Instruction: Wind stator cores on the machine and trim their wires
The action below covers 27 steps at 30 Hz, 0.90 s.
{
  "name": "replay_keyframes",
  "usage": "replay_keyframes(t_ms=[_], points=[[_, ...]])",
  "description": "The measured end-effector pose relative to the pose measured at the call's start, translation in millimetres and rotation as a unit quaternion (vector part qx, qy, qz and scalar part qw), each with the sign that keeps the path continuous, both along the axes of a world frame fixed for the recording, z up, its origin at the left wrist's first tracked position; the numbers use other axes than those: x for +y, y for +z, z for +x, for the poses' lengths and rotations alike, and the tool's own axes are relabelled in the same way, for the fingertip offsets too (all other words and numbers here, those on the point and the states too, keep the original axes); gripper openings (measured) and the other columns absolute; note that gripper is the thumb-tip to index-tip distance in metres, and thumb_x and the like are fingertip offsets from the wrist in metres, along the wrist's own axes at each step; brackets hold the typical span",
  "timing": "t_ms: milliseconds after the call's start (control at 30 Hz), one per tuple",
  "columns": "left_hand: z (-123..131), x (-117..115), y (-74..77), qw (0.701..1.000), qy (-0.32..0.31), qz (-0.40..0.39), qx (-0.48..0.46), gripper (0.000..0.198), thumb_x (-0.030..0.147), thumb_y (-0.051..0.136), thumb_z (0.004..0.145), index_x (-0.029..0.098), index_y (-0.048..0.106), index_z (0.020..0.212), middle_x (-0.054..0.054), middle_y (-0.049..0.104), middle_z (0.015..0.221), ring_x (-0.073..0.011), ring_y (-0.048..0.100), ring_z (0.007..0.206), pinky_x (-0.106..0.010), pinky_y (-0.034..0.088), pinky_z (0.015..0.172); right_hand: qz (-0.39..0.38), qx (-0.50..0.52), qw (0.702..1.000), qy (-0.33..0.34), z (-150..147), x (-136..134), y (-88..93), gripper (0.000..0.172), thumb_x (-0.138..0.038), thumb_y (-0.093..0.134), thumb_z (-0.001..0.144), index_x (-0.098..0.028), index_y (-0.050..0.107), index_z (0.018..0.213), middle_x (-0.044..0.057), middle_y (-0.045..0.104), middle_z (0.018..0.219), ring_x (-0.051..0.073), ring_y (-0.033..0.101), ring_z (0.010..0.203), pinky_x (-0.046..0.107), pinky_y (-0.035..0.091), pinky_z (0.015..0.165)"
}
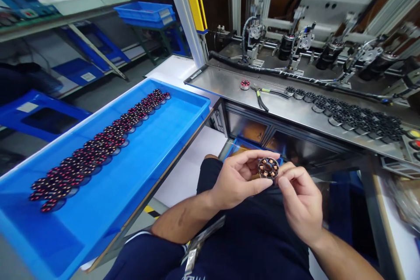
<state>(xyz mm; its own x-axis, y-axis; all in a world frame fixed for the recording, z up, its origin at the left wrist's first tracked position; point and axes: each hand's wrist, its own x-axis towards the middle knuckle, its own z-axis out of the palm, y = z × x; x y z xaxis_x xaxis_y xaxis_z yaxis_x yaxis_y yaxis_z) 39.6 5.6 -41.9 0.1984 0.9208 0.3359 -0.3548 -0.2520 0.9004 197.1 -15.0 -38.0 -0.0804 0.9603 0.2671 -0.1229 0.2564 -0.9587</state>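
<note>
Both hands hold one small round wound stator (268, 168) with copper coils, over my lap. My left hand (238, 181) pinches its left side between thumb and fingers. My right hand (300, 199) grips its right edge with curled fingers. To the left, a blue tray (131, 179) carries several finished red-wound stators (98, 146) laid in a long diagonal row. On the steel bench ahead lie one red-wound stator (244, 85) and a row of several dark unwound cores (348, 113).
Pliers with green handles (262, 94) lie on the steel bench (295, 111). Behind them stands a winding machine with black cables (295, 43). Coloured buttons (414, 139) sit at the bench's right end. Blue bins (146, 12) and shelves fill the left background.
</note>
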Motion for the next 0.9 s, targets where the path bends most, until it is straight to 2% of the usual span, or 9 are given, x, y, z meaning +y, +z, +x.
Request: replay_keyframes(t_ms=[100, 167, 300, 500, 567, 633, 733, 800, 900], points=[[1.2, 1.3, -2.4, 1.000, 0.019, 0.018, -0.001, 0.049, 0.021, 0.087, 0.073, 0.019, 0.070, 0.119, -0.010, 0.074, 0.112, -0.0189, 0.073, 0.095, -0.027, 0.061, 0.084, -0.002, 0.010, 1.000, 0.012, -0.1, -1.1, -3.2, 0.009, -0.021, 0.057, 0.097, -0.023, 0.058, 0.088, 0.001, 0.055, 0.084, 0.014, 0.054, 0.081, 0.028, 0.047, 0.075], [0.5, 1.5, -2.4, 0.990, 0.083, 0.099, 0.055, 0.050, 0.017, 0.087, 0.070, 0.021, 0.071, 0.117, -0.009, 0.072, 0.113, -0.0196, 0.071, 0.101, -0.028, 0.060, 0.086, 0.010, 0.017, 1.000, 0.013, 0.2, -0.9, -1.3, 0.003, -0.023, 0.060, 0.095, -0.024, 0.058, 0.094, 0.002, 0.055, 0.087, 0.015, 0.054, 0.083, 0.029, 0.047, 0.075], [-2.6, 0.4, 1.8, 0.940, 0.169, 0.242, 0.169, 0.053, 0.014, 0.085, 0.071, 0.021, 0.068, 0.121, -0.008, 0.072, 0.110, -0.0187, 0.071, 0.098, -0.030, 0.059, 0.089, 0.010, -0.001, 1.000, 0.024, -1.5, 0.8, 3.6, 0.007, -0.027, 0.060, 0.095, -0.023, 0.056, 0.091, 0.003, 0.053, 0.089, 0.016, 0.053, 0.081, 0.029, 0.046, 0.072], [-2.8, 0.9, 1.0, 0.946, 0.187, 0.213, 0.159, 0.050, 0.016, 0.087, 0.069, 0.019, 0.070, 0.116, -0.008, 0.073, 0.107, -0.0180, 0.072, 0.095, -0.028, 0.060, 0.085, -0.131, 0.048, 0.990, 0.016, -6.0, -0.3, -9.0, 0.019, -0.035, 0.049, 0.101, -0.023, 0.052, 0.086, 0.002, 0.054, 0.086, 0.016, 0.051, 0.078, 0.032, 0.047, 0.077], [-3.1, 1.6, 0.6, 0.945, 0.188, 0.212, 0.165, 0.050, 0.016, 0.087, 0.069, 0.020, 0.070, 0.116, -0.008, 0.073, 0.106, -0.0182, 0.072, 0.094, -0.029, 0.060, 0.084, -0.124, 0.046, 0.991, 0.009, -5.6, -0.2, -11.3, 0.018, -0.035, 0.050, 0.101, -0.023, 0.053, 0.088, 0.003, 0.055, 0.089, 0.016, 0.052, 0.081, 0.032, 0.047, 0.078], [-3.9, 1.7, 2.0, 0.938, 0.192, 0.226, 0.179, 0.050, 0.016, 0.086, 0.069, 0.020, 0.070, 0.116, -0.008, 0.073, 0.106, -0.0183, 0.072, 0.093, -0.029, 0.061, 0.085, -0.071, 0.039, 0.997, -0.012, -4.4, 1.1, -9.0, 0.011, -0.035, 0.058, 0.097, -0.024, 0.057, 0.095, 0.004, 0.056, 0.097, 0.017, 0.054, 0.088, 0.031, 0.047, 0.081], [-4.4, 1.1, 5.3, 0.928, 0.191, 0.250, 0.198, 0.048, 0.017, 0.084, 0.071, 0.020, 0.069, 0.117, -0.008, 0.073, 0.105, -0.0181, 0.073, 0.093, -0.028, 0.061, 0.084, 0.001, 0.013, 1.000, -0.024, -2.9, 4.4, -0.8, 0.015, -0.031, 0.070, 0.089, -0.025, 0.060, 0.100, 0.005, 0.056, 0.102, 0.018, 0.055, 0.093, 0.031, 0.047, 0.082], [-4.0, 0.6, 6.0, 0.927, 0.185, 0.255, 0.201, 0.048, 0.018, 0.084, 0.072, 0.021, 0.069, 0.117, -0.008, 0.073, 0.105, -0.0183, 0.073, 0.093, -0.028, 0.061, 0.083, -0.012, 0.003, 1.000, -0.024, -2.9, 6.8, 2.8, 0.009, -0.029, 0.067, 0.092, -0.023, 0.060, 0.090, 0.004, 0.056, 0.093, 0.017, 0.054, 0.087, 0.030, 0.047, 0.077], [-3.0, 0.5, 3.7, 0.940, 0.172, 0.232, 0.184, 0.047, 0.018, 0.085, 0.071, 0.021, 0.070, 0.116, -0.008, 0.073, 0.105, -0.0185, 0.073, 0.093, -0.029, 0.061, 0.084, -0.081, 0.027, 0.996, -0.031, -3.0, 8.6, 0.5, 0.019, -0.031, 0.058, 0.098, -0.022, 0.058, 0.082, 0.002, 0.054, 0.083, 0.015, 0.052, 0.078, 0.029, 0.045, 0.073]])
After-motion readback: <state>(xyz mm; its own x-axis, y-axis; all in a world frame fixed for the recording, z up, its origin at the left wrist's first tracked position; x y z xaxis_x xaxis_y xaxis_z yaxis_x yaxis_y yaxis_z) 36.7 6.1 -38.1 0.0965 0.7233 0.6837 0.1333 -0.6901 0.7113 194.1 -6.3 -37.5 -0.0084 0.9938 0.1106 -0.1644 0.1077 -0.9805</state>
